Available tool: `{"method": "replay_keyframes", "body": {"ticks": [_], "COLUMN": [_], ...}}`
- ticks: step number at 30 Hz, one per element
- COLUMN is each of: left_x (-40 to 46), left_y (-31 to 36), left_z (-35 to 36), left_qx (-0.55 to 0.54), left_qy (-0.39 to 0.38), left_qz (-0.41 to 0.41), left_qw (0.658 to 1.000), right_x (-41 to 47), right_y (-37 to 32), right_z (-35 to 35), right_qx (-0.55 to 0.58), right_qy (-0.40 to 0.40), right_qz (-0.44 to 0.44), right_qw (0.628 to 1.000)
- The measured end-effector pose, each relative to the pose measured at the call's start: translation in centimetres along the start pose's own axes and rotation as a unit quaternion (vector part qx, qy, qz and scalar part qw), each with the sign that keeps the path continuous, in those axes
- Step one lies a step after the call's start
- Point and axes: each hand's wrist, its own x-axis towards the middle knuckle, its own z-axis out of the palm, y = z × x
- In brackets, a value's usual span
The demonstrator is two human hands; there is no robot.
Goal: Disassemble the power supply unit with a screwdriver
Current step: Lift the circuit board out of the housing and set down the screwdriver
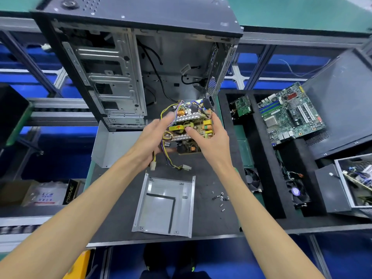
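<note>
Both hands hold the power supply circuit board point(189, 127) above the middle of the bench point(209, 178): left hand point(153, 137) grips its left edge, right hand point(209, 137) its right, thumb on top. Its wires point(173, 164) dangle. An empty metal housing tray point(165, 206) lies near the front edge, loose screws point(221, 199) beside it.

Bare power-supply board point(189, 127) aloft above empty metal casing point(165, 206) on bench.
</note>
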Motion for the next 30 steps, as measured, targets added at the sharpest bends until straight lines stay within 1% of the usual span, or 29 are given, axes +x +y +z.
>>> {"method": "replay_keyframes", "body": {"ticks": [3,4,7,10,12,14,17,20,23,26,30], "left_x": [0.4,0.6,0.8,0.9,1.1,1.2,1.7,2.0,2.1,2.1,2.8], "left_y": [-0.4,-0.5,-0.5,0.0,0.5,1.0,1.2,0.6,-0.4,-1.3,-1.8], "left_z": [-0.2,-0.3,-0.6,-0.8,-0.8,-0.7,-0.4,-0.5,-0.9,-1.5,-1.9], "left_qx": [0.013,0.009,0.027,0.07,0.099,0.125,0.145,0.142,0.15,0.152,0.183], "left_qy": [0.064,0.067,0.057,0.04,0.029,0.027,0.043,0.045,0.022,0.032,0.069], "left_qz": [0.01,0.015,0.047,0.085,0.093,0.091,0.073,0.021,-0.017,-0.019,0.006], "left_qw": [0.998,0.998,0.997,0.993,0.99,0.988,0.986,0.989,0.988,0.988,0.981], "right_x": [-0.3,-0.2,0.7,1.8,2.2,2.4,2.5,2.0,1.1,0.6,0.9], "right_y": [-0.1,-0.2,0.0,1.2,1.9,2.2,3.1,4.3,5.5,6.6,7.3], "right_z": [0.1,0.1,-0.3,-0.7,-0.6,-0.4,0.1,0.6,1.0,1.3,1.9], "right_qx": [-0.005,-0.004,0.015,0.073,0.113,0.12,0.117,0.109,0.108,0.107,0.082], "right_qy": [0.006,0.004,-0.005,-0.01,0.005,0.011,0.013,0.006,0.002,0.008,0.019], "right_qz": [-0.015,-0.012,0.015,0.06,0.092,0.099,0.121,0.126,0.144,0.167,0.181], "right_qw": [1.0,1.0,1.0,0.996,0.989,0.988,0.986,0.986,0.984,0.98,0.98]}}
